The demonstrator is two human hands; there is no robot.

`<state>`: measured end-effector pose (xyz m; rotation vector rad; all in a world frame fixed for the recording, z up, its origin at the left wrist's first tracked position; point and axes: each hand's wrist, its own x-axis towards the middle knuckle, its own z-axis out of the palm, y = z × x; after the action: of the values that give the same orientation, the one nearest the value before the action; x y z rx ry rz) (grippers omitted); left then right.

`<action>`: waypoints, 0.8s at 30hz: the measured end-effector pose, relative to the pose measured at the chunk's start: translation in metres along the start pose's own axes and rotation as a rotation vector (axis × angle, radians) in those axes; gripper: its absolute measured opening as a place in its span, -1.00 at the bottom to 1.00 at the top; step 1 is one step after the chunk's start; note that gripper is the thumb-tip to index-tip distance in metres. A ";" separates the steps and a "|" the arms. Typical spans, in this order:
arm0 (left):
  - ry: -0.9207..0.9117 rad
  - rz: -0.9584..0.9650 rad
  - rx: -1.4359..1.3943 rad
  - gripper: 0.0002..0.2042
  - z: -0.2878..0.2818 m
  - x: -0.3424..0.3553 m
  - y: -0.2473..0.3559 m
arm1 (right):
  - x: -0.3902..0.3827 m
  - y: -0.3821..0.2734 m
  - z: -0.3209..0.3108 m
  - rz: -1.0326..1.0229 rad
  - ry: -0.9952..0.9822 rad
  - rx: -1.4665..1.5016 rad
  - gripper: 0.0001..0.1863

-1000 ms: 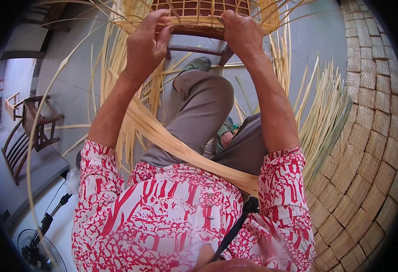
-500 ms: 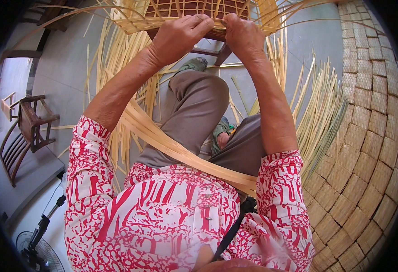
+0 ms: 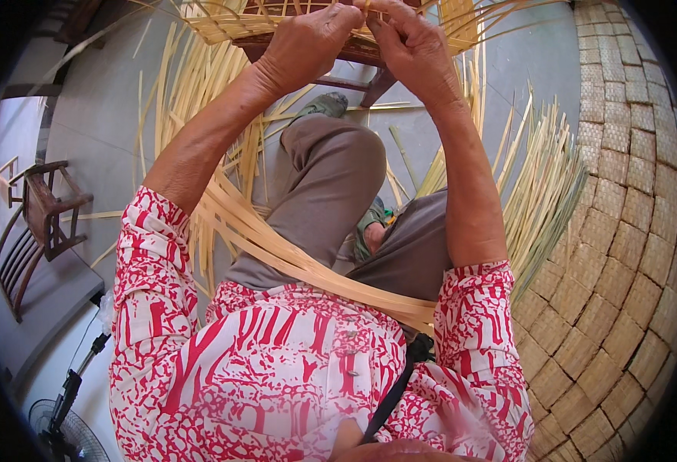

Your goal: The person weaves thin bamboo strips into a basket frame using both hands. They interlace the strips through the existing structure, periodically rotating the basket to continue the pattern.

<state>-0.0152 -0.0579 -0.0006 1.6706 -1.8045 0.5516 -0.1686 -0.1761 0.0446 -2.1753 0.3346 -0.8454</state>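
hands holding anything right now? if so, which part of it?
Both hands, left hand and right hand, grip the near edge of the woven bamboo piece, pinching a thin bamboo strip where they meet. Exact finger contact is hidden.

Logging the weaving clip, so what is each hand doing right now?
Left hand: closed on the basket rim.
Right hand: fingers pinched on a strip at the rim.

No packages, labels, signs or screens are to be seen in this view.
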 end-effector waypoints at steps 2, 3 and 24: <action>-0.005 -0.013 -0.011 -0.84 -0.003 0.001 -0.001 | 0.004 -0.004 0.003 0.106 -0.013 0.146 -0.85; -0.017 -0.009 -0.088 -0.85 -0.007 0.004 0.000 | 0.006 -0.008 -0.001 0.149 -0.061 0.128 -0.85; -0.050 -0.249 -0.509 -0.91 -0.005 0.026 -0.002 | -0.032 0.001 -0.008 0.685 0.292 1.049 -0.80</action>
<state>-0.0131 -0.0738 0.0208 1.5203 -1.5673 -0.0600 -0.1982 -0.1662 0.0326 -0.8728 0.5711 -0.6906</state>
